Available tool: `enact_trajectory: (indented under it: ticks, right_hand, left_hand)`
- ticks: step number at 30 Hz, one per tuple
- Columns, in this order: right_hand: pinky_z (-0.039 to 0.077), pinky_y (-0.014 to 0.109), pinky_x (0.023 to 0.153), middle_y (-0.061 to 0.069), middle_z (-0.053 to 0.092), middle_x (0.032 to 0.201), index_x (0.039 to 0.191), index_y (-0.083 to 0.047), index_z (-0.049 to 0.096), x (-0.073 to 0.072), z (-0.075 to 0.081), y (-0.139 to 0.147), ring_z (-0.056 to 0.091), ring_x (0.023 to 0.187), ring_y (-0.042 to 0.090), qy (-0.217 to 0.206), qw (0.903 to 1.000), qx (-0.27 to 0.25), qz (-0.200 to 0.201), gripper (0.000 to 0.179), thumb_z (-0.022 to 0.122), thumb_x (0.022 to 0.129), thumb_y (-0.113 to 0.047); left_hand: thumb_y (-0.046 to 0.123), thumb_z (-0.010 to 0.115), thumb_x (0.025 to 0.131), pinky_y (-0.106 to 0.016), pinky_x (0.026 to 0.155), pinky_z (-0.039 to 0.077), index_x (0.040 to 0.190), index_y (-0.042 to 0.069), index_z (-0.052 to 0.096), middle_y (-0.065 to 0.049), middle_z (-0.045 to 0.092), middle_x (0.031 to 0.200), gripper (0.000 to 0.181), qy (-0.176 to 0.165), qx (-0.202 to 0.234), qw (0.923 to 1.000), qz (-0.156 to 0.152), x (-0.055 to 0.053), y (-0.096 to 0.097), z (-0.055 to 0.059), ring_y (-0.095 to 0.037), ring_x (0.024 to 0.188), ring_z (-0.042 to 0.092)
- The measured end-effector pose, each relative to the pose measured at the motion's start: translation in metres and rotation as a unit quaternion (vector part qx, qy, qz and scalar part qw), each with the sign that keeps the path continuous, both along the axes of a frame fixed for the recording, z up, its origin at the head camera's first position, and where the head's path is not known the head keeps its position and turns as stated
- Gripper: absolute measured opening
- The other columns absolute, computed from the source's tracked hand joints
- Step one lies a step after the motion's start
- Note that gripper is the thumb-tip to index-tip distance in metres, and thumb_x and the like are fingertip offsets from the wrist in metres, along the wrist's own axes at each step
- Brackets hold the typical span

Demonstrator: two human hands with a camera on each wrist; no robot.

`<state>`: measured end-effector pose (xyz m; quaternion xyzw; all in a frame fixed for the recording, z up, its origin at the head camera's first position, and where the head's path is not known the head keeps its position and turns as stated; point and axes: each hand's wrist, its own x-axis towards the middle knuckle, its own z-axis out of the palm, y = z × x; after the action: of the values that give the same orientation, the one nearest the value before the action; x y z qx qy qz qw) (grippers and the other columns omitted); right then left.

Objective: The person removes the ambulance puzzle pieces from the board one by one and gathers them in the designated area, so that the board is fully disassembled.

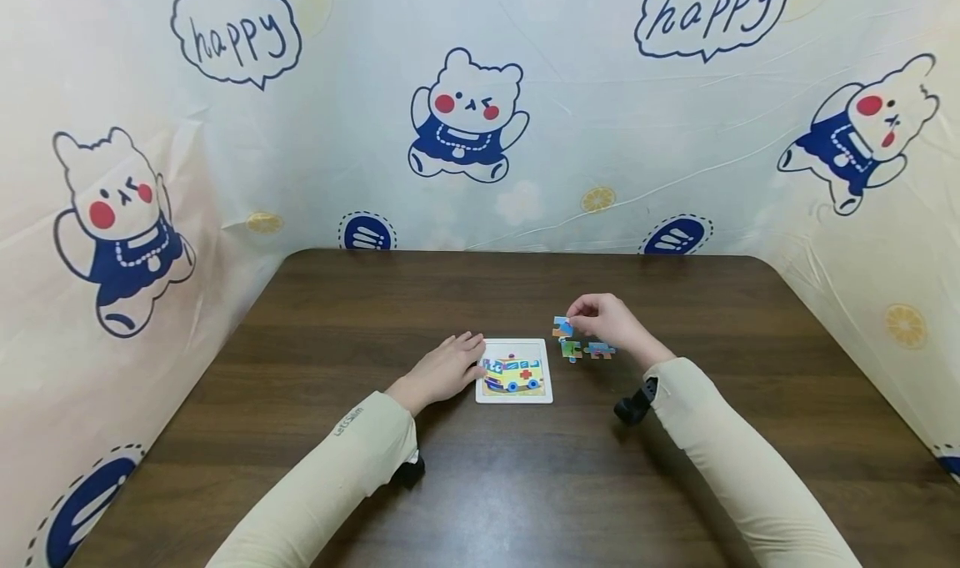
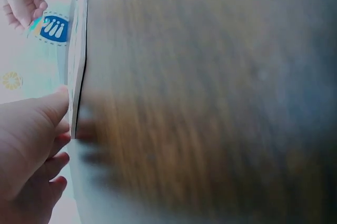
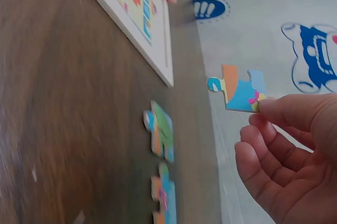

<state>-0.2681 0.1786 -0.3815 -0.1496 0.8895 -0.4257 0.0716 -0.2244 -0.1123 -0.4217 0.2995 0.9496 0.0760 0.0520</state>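
Between thumb and fingertips, my right hand [image 1: 611, 319] pinches a blue and orange jigsaw puzzle piece [image 3: 240, 91], held above the table. Two more pieces lie below it: a green one [image 1: 571, 349] and a blue one [image 1: 600, 350]. Left of them is a white puzzle tray [image 1: 546, 384], its lower part filled with a yellow ambulance picture [image 1: 517, 376] and its upper part bare white. My left hand [image 1: 446, 368] touches the tray's left edge with extended fingers. In the left wrist view the thumb [image 2: 57, 105] lies against the tray's side.
The brown wooden table [image 1: 495, 485] spreads out on all sides of the tray. Behind it hangs a pale curtain [image 1: 337, 134] printed with cartoon bears. A black wrist camera [image 1: 633, 405] is strapped at the right cuff.
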Motion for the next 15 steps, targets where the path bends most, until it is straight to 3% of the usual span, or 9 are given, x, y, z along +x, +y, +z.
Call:
enact_trajectory:
  ticks: [8, 15]
  right_hand:
    - [0.051, 0.04, 0.07, 0.011, 0.06, 0.086, 0.094, -0.001, 0.065, -0.005, 0.0, 0.032, 0.055, 0.072, 0.024, 0.013, 0.9998, 0.012, -0.007, 0.013, 0.06, 0.09, -0.012]
    - [0.05, 0.042, 0.072, 0.012, 0.06, 0.086, 0.096, 0.002, 0.064, -0.005, -0.002, 0.053, 0.054, 0.073, 0.023, -0.014, 0.9993, 0.032, -0.012, 0.015, 0.058, 0.091, -0.011]
  left_hand:
    - [0.04, 0.048, 0.094, -0.041, 0.108, 0.018, 0.141, 0.001, 0.035, -0.013, 0.03, 0.146, 0.062, -0.018, 0.006, 0.9998, -0.009, 0.003, -0.005, 0.003, -0.028, 0.135, 0.022]
    - [0.044, 0.048, 0.094, -0.041, 0.108, 0.018, 0.142, 0.003, 0.032, -0.011, 0.027, 0.147, 0.066, -0.025, -0.013, 0.9995, -0.014, 0.005, -0.008, 0.001, -0.027, 0.135, 0.02]
